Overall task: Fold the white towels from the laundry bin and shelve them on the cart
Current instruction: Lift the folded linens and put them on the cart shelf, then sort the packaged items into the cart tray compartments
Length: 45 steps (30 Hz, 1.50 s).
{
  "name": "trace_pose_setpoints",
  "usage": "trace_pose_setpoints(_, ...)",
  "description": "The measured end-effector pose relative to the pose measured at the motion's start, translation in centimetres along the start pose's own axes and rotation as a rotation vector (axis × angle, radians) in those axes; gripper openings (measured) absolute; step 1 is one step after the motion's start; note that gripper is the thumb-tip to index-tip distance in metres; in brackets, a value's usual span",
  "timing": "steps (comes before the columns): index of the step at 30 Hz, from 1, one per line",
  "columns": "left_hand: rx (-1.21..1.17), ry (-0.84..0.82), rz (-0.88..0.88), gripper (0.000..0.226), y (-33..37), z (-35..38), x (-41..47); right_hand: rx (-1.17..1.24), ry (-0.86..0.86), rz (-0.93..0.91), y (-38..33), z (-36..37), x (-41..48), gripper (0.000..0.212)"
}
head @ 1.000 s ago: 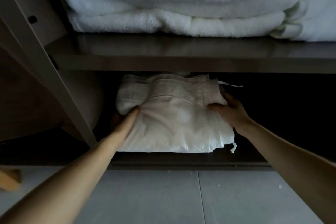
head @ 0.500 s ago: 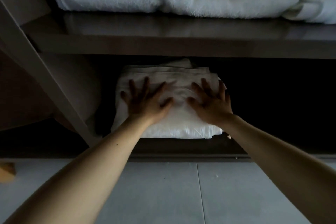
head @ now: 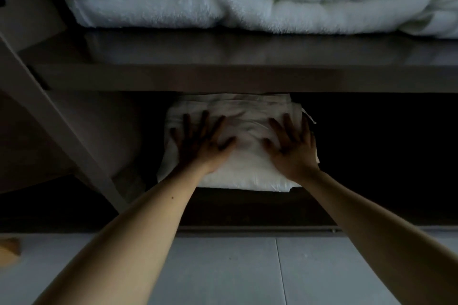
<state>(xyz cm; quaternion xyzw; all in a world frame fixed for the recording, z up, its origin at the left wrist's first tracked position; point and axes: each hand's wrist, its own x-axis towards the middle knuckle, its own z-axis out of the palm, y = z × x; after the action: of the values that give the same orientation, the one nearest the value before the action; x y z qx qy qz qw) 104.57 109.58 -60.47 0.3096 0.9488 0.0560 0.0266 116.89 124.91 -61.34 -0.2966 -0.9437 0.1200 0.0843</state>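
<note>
A folded white towel (head: 245, 176) lies on the dark lower shelf (head: 247, 213) of the cart. My left hand (head: 200, 146) presses flat on its left half with fingers spread. My right hand (head: 291, 148) presses flat on its right half, fingers also spread. The towel's far edge reaches under the front lip of the upper shelf (head: 247, 77). Thick folded white towels (head: 223, 2) are stacked on that upper shelf.
A grey cart post (head: 62, 126) slants down at the left of the towel. The lower shelf to the right of the towel is dark. Grey floor tiles (head: 223, 267) lie in front of the cart, and a wooden piece (head: 10, 247) shows at the left edge.
A second ago both hands gripped the towel's sides while sliding it onto the lower shelf. They let go and moved on top, and now lie flat, spread a little wider apart.
</note>
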Motion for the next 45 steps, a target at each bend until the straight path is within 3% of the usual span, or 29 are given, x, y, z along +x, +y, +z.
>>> trace_pose_setpoints(7,-0.013,-0.085,0.060,0.063,-1.4,-0.5,-5.4,-0.046,-0.199,-0.037,0.0,-1.8,-3.8,0.060)
trace_pose_setpoints(15,-0.012,0.160,0.326,0.051,-0.6,-7.2,-10.9,-0.051,-0.270,-0.184,-4.4,-6.9,-8.3,0.057)
trace_pose_setpoints(20,0.018,0.653,0.483,0.033,-0.6,-13.5,-14.1,0.058,-0.047,-0.325,-8.3,-13.5,-9.7,0.040)
trace_pose_setpoints(26,-0.037,0.757,0.560,0.028,-2.1,-17.9,-18.1,0.192,-0.044,-0.353,-10.6,-18.5,-13.1,0.031)
trace_pose_setpoints(31,-0.053,0.761,0.480,0.035,-1.6,-20.0,-19.8,0.168,0.114,-0.408,-10.8,-21.4,-15.7,0.046)
trace_pose_setpoints(35,-0.027,0.718,0.412,0.043,-0.7,-21.8,-20.3,0.102,0.235,-0.400,-11.0,-23.0,-16.0,0.031)
trace_pose_setpoints(41,-0.045,0.793,0.359,0.052,1.0,-24.9,-20.0,0.066,0.354,-0.437,-11.4,-26.0,-15.4,0.042)
trace_pose_setpoints(45,-0.050,0.796,0.363,0.055,2.8,-28.7,-19.8,0.056,0.452,-0.442,-11.8,-29.6,-14.2,0.039)
